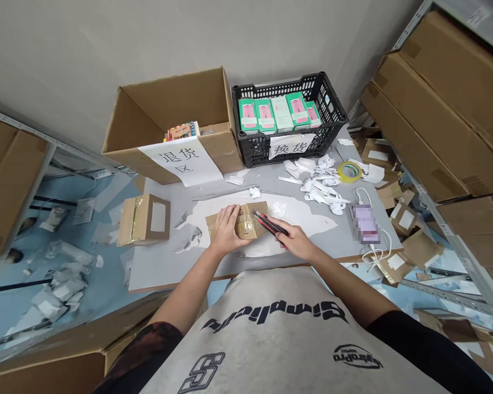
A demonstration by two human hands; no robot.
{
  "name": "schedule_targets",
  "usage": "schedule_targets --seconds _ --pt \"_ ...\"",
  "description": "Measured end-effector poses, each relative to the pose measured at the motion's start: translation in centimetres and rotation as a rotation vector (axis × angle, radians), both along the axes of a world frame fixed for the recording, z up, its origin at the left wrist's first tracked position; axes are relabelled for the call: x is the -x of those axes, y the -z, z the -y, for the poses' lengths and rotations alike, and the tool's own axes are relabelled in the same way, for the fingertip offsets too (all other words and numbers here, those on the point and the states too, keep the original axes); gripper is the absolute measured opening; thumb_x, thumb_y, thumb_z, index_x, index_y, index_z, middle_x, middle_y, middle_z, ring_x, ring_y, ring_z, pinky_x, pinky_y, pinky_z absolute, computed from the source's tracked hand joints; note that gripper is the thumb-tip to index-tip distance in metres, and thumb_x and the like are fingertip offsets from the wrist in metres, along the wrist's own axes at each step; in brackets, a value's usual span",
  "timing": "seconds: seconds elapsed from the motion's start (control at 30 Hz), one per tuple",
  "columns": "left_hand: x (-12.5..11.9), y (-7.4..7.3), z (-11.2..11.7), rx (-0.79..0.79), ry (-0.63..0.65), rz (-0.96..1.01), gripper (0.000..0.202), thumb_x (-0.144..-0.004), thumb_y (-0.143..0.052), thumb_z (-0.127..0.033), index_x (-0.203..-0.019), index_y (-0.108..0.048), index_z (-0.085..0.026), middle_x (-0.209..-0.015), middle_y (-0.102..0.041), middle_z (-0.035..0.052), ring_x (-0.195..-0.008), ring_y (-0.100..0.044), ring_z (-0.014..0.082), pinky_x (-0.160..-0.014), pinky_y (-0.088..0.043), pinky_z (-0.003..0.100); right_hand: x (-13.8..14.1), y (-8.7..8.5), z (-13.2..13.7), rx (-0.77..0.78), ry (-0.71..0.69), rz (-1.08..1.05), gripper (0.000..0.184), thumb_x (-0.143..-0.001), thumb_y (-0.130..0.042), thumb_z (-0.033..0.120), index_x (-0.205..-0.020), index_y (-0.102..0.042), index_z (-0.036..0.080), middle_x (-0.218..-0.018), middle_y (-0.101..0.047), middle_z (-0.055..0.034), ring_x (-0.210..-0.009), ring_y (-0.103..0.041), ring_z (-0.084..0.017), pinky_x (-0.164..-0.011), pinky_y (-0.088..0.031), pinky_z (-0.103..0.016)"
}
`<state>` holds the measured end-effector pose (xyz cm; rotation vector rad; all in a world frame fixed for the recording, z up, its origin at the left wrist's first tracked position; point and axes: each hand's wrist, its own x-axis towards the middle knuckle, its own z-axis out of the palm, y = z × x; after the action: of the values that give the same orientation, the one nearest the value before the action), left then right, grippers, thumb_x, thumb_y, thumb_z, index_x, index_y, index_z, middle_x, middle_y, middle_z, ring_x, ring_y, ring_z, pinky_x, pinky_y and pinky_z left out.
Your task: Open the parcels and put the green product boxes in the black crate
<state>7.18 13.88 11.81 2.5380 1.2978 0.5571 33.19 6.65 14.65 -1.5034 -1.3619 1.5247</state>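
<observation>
Left hand (225, 232) gripping carton (245, 224) | brown, shiny-taped | right hand (296, 242) clasping black-red cutter (268, 222)

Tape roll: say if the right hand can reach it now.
Not freely, it seems: the right hand holds a box cutter, though only loose paper lies between it and the tape roll.

Black and red mark the utility knife (270, 224), brown the held carton (245, 225), pale grey the desk (160, 273); the boxes (265, 116) are green, white and pink, the latticed crate (255, 151) black, the tape roll (357, 172) yellow.
</observation>
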Motion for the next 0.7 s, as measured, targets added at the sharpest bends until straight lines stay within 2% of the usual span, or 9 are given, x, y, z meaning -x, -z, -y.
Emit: schedule_targets --seconds 0.3,0.4,0.5,0.7 --pt "0.6 0.1 0.1 0.007 -0.022 0.027 0.119 -0.062 -0.079 -0.061 -0.155 -0.017 -0.017 -0.149 -0.040 0.0189 -0.139 -0.038 0.0398 -0.117 -0.026 0.058 1.2 -0.9 -0.5 -0.025 -0.034 0.015 0.062 -0.086 -0.049 0.019 -0.145 -0.047 0.035 -0.074 -0.065 0.0036 -0.050 -0.052 -0.008 -0.053 -0.049 -0.022" --pt "0.9 0.3 0.0 0.006 -0.080 0.048 0.120 -0.061 -0.079 -0.060 -0.154 -0.017 -0.018 -0.150 -0.040 0.0191 -0.138 -0.039 0.0402 -0.117 -0.026 0.058 2.2 -1.8 -1.0 -0.026 -0.048 0.058 0.062 -0.087 -0.047 0.018 -0.146 -0.046 0.036 -0.072 -0.065 0.0038 -0.049 -0.052 -0.008 -0.052 -0.048 -0.022" --pt "1.4 0.5 -0.1 -0.003 -0.122 0.080 0.120 -0.060 -0.080 -0.060 -0.154 -0.018 -0.017 -0.150 -0.039 0.0195 -0.138 -0.040 0.0398 -0.116 -0.028 0.057 2.9 -3.1 -1.7 -0.097 -0.092 0.147 0.061 -0.087 -0.046 0.017 -0.145 -0.047 0.035 -0.075 -0.068 0.0025 -0.051 -0.053 -0.009 -0.055 -0.049 -0.024" --pt "1.3 0.8 0.2 -0.019 -0.137 0.101 0.120 -0.059 -0.080 -0.061 -0.154 -0.020 -0.018 -0.149 -0.041 0.0184 -0.138 -0.040 0.0384 -0.118 -0.027 0.055 2.5 -5.4 -2.3 -0.176 -0.190 0.308 0.061 -0.087 -0.046 0.016 -0.145 -0.049 0.033 -0.080 -0.072 0.0010 -0.053 -0.052 -0.009 -0.064 -0.049 -0.027"
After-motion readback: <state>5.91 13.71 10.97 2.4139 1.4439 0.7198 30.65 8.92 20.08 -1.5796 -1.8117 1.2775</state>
